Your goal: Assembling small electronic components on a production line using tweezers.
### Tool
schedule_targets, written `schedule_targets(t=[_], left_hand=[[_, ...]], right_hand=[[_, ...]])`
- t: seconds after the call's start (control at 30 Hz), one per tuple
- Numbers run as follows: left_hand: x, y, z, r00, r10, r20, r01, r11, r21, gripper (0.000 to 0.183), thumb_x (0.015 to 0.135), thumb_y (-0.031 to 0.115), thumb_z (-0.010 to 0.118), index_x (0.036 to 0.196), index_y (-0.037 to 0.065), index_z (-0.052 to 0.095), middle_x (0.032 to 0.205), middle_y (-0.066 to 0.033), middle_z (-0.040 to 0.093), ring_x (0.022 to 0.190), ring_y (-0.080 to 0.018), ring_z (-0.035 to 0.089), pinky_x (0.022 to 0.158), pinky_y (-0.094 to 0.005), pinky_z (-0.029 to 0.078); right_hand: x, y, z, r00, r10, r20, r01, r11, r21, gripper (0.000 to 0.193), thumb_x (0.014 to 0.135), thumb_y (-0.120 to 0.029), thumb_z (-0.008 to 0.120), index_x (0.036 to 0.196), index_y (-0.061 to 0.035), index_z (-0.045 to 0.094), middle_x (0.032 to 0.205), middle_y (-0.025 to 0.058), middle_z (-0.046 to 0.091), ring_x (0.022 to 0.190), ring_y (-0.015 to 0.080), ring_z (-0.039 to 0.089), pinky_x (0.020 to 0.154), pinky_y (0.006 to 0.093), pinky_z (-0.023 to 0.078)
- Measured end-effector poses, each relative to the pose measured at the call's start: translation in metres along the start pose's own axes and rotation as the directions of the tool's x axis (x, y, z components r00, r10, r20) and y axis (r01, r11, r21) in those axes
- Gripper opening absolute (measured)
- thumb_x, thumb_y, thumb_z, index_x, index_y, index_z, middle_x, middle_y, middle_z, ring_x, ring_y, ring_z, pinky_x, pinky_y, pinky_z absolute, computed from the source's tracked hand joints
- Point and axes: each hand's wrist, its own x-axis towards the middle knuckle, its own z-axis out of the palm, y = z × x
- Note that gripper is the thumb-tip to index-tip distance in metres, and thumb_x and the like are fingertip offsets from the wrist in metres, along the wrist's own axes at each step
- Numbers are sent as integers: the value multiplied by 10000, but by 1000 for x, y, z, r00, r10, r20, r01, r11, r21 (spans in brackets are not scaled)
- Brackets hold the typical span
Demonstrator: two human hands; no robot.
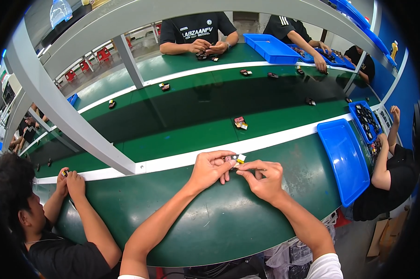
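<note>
Above the green bench, my left hand (213,168) is closed round a small dark assembly (232,158) with a reddish part and a white-and-yellow tab (240,158) sticking out on its right. My right hand (262,176) meets it from the right, thumb and forefinger pinched together at the lower edge of the piece. Whatever lies between those fingertips is too small to make out. A similar assembly (240,122), red, yellow and white, lies on the green belt just beyond my hands.
More such assemblies, one (165,86) at the left, are spread along the belt. A white rail (284,136) divides belt from bench. A blue tray (344,162) sits at my right; another blue tray (271,48) stands across the belt. A grey post (75,107) rises at left. Co-workers sit around.
</note>
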Motion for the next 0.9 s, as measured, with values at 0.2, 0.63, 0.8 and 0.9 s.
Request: schedule_targets(t=[0.2, 0.63, 0.8, 0.9], left_hand=[[-1, 1, 2, 999, -36, -25, 37, 999, 24, 272, 961, 40, 669, 1183, -117, 658, 733, -100, 710, 534, -114, 624, 475, -245, 498], [1, 0, 4, 998, -51, -48, 54, 996, 74, 256, 942, 21, 678, 1146, -132, 654, 734, -112, 715, 532, -130, 641, 502, -260, 529], [4, 6, 1, 986, -148, -79, 156, 982, 103, 269, 901, -5, 697, 1128, -145, 652, 736, -128, 710, 535, -144, 656, 505, -261, 544], [7, 19, -6, 975, -213, -57, 218, 970, 109, 293, 900, 7, 702, 1139, -150, 640, 787, -155, 714, 563, -159, 678, 524, -255, 563]], right_hand=[[-1, 0, 2, 999, -31, -7, 31, 1000, 3, 149, 724, 31, 836, 819, -45, 750, 822, 48, 782, 414, 58, 432, 430, 231, 351], [-1, -3, 7, 999, 28, -44, -27, 999, 23, 127, 735, 9, 835, 807, -52, 750, 707, 31, 738, 401, 73, 412, 427, 254, 339], [-3, -2, 6, 998, 60, -23, -59, 998, 25, 130, 748, -5, 832, 848, -46, 759, 698, 39, 718, 409, 72, 408, 426, 256, 335], [-2, 1, 4, 993, 114, -41, -110, 990, 88, 145, 757, -30, 841, 881, -46, 768, 728, 31, 730, 421, 57, 378, 425, 252, 320]])
